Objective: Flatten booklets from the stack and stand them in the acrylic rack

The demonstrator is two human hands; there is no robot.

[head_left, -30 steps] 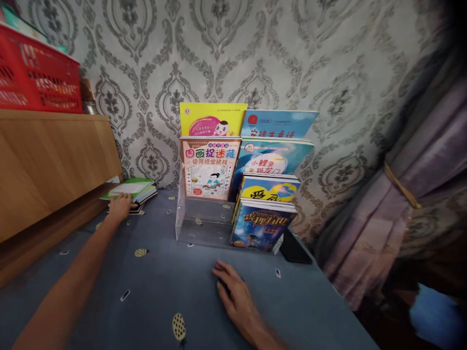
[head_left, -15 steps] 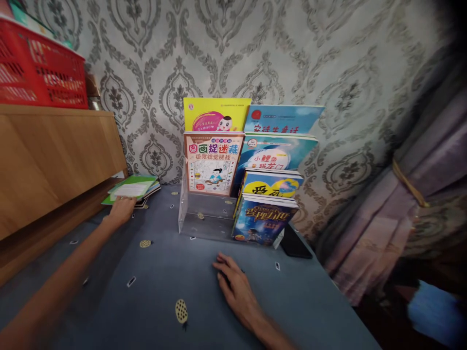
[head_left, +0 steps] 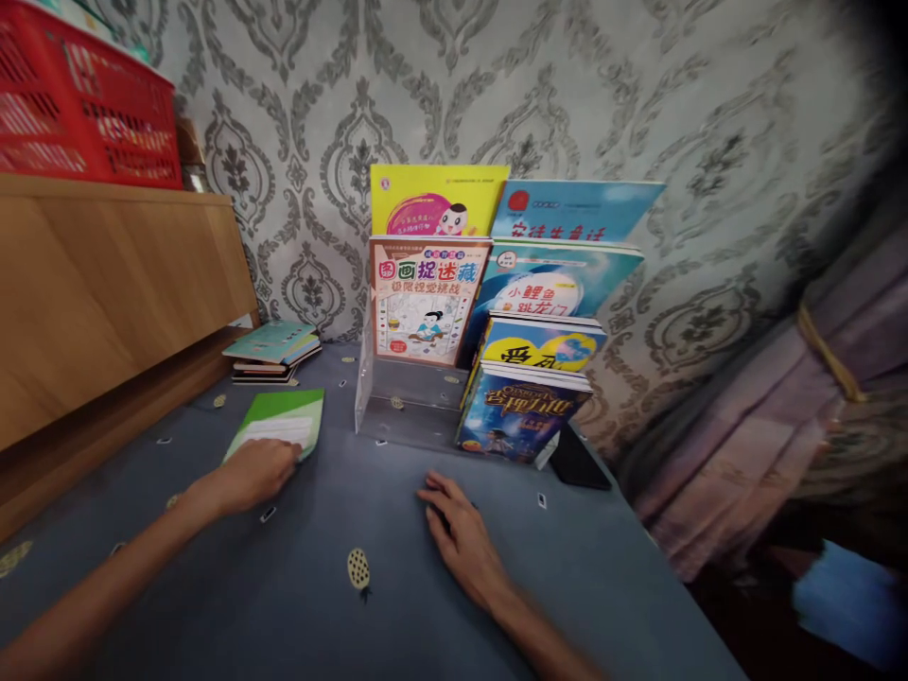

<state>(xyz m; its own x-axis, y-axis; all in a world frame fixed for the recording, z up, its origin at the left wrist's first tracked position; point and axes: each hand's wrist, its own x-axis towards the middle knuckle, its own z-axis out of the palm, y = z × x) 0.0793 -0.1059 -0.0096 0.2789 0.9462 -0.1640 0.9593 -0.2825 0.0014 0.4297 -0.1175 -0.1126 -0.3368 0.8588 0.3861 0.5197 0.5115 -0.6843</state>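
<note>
My left hand [head_left: 261,472] grips the near edge of a green booklet [head_left: 278,409] with a pale label area on its cover. Behind that booklet is a small stack of books [head_left: 273,342], a teal one on top. My right hand [head_left: 460,534] rests on the blue-grey tablecloth with its fingers apart and nothing in them. Beyond it a clear plastic book stand [head_left: 411,424] holds several books in tiers, among them a picture-puzzle book [head_left: 429,303], a yellow book [head_left: 440,200] and a dark blue book [head_left: 521,416] at the front right.
A black phone [head_left: 578,461] lies right of the stand. On the left a wooden cabinet [head_left: 120,293] carries a red plastic basket [head_left: 85,99]. Patterned wallpaper stands behind, and a tied curtain [head_left: 752,416] hangs past the table's right edge.
My left hand has drawn the green booklet off the stack toward me and slightly right, uncovering the teal book. My right hand stays about where it was. The view has shifted slightly.
</note>
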